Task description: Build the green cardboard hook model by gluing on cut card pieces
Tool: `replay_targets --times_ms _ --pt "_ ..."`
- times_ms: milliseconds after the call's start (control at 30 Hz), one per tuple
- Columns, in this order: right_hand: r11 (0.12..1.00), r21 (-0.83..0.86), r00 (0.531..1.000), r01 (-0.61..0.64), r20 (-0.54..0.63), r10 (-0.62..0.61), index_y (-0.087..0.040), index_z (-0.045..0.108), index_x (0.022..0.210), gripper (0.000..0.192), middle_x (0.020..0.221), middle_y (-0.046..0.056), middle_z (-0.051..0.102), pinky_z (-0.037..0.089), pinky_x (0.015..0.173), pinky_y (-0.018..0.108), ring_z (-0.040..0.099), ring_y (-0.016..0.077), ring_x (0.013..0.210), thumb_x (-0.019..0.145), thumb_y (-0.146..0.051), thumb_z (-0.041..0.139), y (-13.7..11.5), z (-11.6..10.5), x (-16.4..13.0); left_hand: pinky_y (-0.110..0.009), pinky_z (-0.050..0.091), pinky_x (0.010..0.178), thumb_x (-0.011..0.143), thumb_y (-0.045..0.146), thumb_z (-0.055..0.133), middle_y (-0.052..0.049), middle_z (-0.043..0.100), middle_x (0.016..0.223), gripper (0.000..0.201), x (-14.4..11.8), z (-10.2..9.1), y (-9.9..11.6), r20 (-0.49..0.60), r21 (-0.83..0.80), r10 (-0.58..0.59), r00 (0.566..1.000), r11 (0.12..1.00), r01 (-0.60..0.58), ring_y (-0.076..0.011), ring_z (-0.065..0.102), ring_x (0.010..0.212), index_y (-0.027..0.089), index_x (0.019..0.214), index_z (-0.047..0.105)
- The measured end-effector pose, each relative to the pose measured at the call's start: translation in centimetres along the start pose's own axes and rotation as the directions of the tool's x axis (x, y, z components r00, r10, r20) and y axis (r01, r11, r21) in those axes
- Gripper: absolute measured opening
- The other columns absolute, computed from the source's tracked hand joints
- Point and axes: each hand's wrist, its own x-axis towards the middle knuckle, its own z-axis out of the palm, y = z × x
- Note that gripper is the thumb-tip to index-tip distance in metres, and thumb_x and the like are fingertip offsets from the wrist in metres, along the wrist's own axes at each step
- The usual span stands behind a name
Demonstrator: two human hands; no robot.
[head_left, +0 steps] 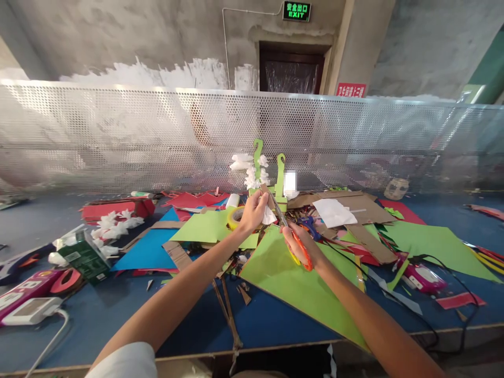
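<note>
My left hand (253, 211) is closed on a small strip of brown cardboard (268, 195). A bit of white paper (269, 216) shows just beneath its fingers. In my right hand (301, 241) are scissors (280, 212) with orange and yellow handles, their blades pointing up beside the cardboard strip. Whether the blades touch the strip I cannot tell. Behind the hands stand two green hook-topped card uprights (280, 176), white crumpled tufts beside the left one. Under the scissors lies a large green sheet (291, 286), and a yellow tape roll (235, 217) rests left of my left hand.
Cardboard pieces (370, 210) and a white paper sheet (334, 212) lie to the right, with a blue glue gun (311, 227) and a black cable nearby. At left are a dark green box (84, 257) and blue card (151, 249). A perforated metal screen (157, 136) closes the back.
</note>
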Motion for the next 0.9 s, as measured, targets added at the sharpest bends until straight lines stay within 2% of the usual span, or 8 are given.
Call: replay_targets --times_ms 367,533,733,900 --pt "0.991 -0.133 0.998 0.027 -0.055 -0.034 -0.024 0.053 0.083 0.047 0.067 0.0 0.057 0.041 0.065 0.031 0.058 0.0208 0.066 0.107 -0.062 0.037 -0.5 0.1 -0.1 -0.028 0.031 0.059 0.102 0.051 0.052 0.005 0.038 0.065 0.043 -0.6 0.7 0.1 -0.064 0.038 0.013 0.998 0.999 -0.01 -0.0127 0.037 0.06 0.022 0.072 0.042" --pt "0.995 -0.099 0.994 0.017 -0.109 -0.028 -0.024 0.057 0.084 0.048 0.066 0.001 0.06 0.042 0.063 0.03 0.061 0.0215 0.068 0.106 -0.062 0.039 -0.5 0.6 -0.1 -0.027 0.033 0.059 0.1 0.053 0.054 0.005 0.042 0.063 0.044 -0.7 0.9 0.7 -0.107 0.032 0.011 0.994 0.999 -0.007 -0.0133 0.04 0.06 0.022 0.071 0.045" --pt "0.997 -0.072 0.989 0.014 -0.148 -0.024 -0.024 0.055 0.082 0.046 0.061 0.0 0.055 0.041 0.06 0.03 0.058 0.0211 0.064 0.106 -0.061 0.039 -0.5 1.2 -0.2 -0.027 0.036 0.06 0.102 0.052 0.051 0.003 0.048 0.065 0.043 -1.0 1.2 1.3 -0.105 -0.018 0.006 0.994 1.0 -0.008 -0.0135 0.044 0.061 0.022 0.071 0.049" --pt "1.0 -0.019 0.988 0.016 -0.152 -0.019 -0.025 0.053 0.079 0.049 0.057 -0.002 0.049 0.038 0.057 0.03 0.052 0.0193 0.058 0.106 -0.062 0.038 -0.4 1.5 -0.2 -0.028 0.034 0.057 0.1 0.053 0.054 0.004 0.042 0.062 0.045 -0.9 1.2 1.1 -0.118 -0.018 0.01 0.993 1.0 -0.012 -0.0131 0.04 0.058 0.022 0.069 0.046"
